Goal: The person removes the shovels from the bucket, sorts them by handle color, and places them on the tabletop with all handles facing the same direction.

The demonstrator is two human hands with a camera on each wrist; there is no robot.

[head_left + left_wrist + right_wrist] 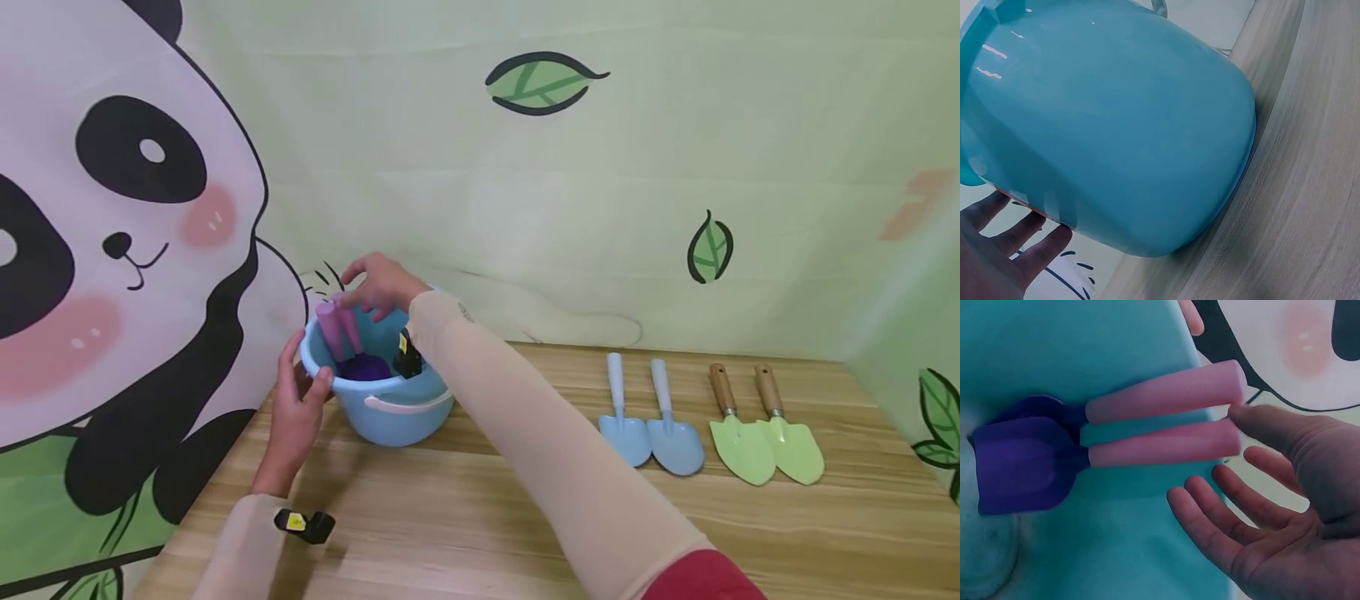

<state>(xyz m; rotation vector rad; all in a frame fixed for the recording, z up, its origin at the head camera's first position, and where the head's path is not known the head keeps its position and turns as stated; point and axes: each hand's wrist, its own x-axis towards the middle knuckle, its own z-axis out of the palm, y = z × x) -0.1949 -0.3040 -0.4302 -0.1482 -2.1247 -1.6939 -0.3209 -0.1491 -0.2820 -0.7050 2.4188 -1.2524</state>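
A light blue bucket (393, 421) stands upright on the wooden table. Inside lean two toy shovels with purple blades (1022, 465) and pink handles (1166, 442), handle ends up at the rim. My left hand (296, 417) holds the bucket at its left side, thumb near the rim; in the left wrist view its fingers (1044, 250) lie against the outer wall. Over the bucket is my right hand (384, 287), fingers spread and loosely bent. Its thumb (1266, 425) is at the end of the nearer pink handle; whether it touches cannot be told.
To the right on the table (450, 517) lie two blue trowels (626, 437) and two green trowels (742, 450) with wooden handles. A white bucket handle (408, 407) hangs down in front. Printed cloth walls (450, 150), one with a panda, close off the back and left.
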